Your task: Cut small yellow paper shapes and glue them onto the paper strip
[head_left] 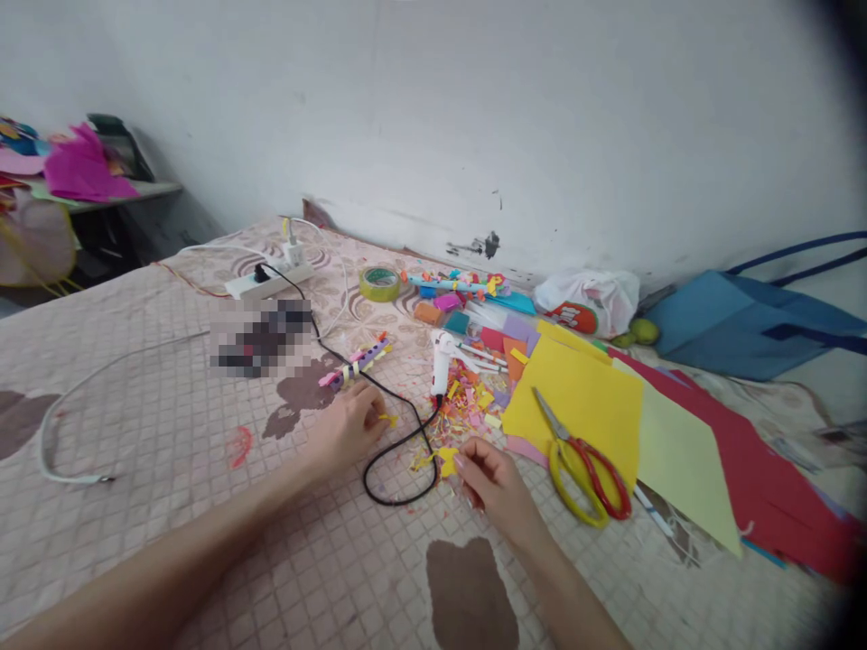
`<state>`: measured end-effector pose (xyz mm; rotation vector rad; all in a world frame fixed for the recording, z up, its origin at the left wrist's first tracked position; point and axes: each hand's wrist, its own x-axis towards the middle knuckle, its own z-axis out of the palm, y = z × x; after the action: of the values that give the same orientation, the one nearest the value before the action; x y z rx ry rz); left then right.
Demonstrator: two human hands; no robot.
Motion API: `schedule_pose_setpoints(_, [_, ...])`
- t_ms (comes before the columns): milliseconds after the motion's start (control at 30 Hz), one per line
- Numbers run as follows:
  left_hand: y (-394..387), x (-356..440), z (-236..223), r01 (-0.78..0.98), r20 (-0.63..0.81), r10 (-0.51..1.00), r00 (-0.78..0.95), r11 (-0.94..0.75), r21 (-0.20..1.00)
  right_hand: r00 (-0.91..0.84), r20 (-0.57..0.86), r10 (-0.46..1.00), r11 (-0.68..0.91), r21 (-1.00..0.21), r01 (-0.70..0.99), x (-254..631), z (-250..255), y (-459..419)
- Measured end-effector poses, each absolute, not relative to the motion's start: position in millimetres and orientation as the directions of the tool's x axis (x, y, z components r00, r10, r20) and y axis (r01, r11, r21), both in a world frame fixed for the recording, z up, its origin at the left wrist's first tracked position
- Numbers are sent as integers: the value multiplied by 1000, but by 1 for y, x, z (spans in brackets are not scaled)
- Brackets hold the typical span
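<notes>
My right hand (498, 483) pinches a small yellow flower-like cutout (447, 461) between thumb and fingertips, above the tabletop. Fingers curled, my left hand (349, 420) is closed on a small yellow piece (388, 420) that pokes out past the fingertips. Just beyond the left hand lies a purple decorated strip (357, 363) with pink and pale yellow bits along it. A white glue gun (442, 361) rests between and beyond the hands, its black cord (396, 503) looping on the cloth between them. Scissors (582, 469) with yellow and red handles lie right of my right hand.
Paper scraps (467, 397) are heaped by the glue gun. Yellow sheets (596, 379) and red sheets (765, 487) lie on the right. Farther back are a tape roll (379, 283), a power strip (269, 282), a plastic bag (602, 298) and a blue bag (745, 325) near the wall.
</notes>
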<state>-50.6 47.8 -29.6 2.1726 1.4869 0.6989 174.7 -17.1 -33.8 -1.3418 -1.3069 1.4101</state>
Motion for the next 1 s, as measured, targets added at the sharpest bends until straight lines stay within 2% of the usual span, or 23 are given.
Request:
schedule_pose_setpoints(133, [52, -54, -20, 503, 30, 957, 290, -179, 845, -74, -200, 977, -195, -978, 70, 177, -39, -15])
schedule_pose_setpoints(233, [55, -58, -13, 331, -58, 930, 362, -70, 941, -59, -201, 978, -198, -979, 57, 177, -40, -15])
schedule_pose_setpoints(400, [57, -62, -9, 265, -131, 863, 488, -3, 964, -83, -167, 983, -161, -984, 71, 177, -39, -16])
schedule_pose_setpoints(700, [52, -58, -10, 224, -173, 832, 527, 60, 973, -70, -210, 975, -207, -977, 54, 177, -43, -13])
schedule_pose_setpoints(800, [48, -54, -13, 198, -196, 836, 513, 107, 974, -43, -219, 975, -219, -976, -11, 174, -39, -15])
schedule_pose_setpoints(1000, [41, -45, -13, 103, -186, 884, 430, 156, 982, -2, -235, 972, -226, -935, -274, 144, -20, -20])
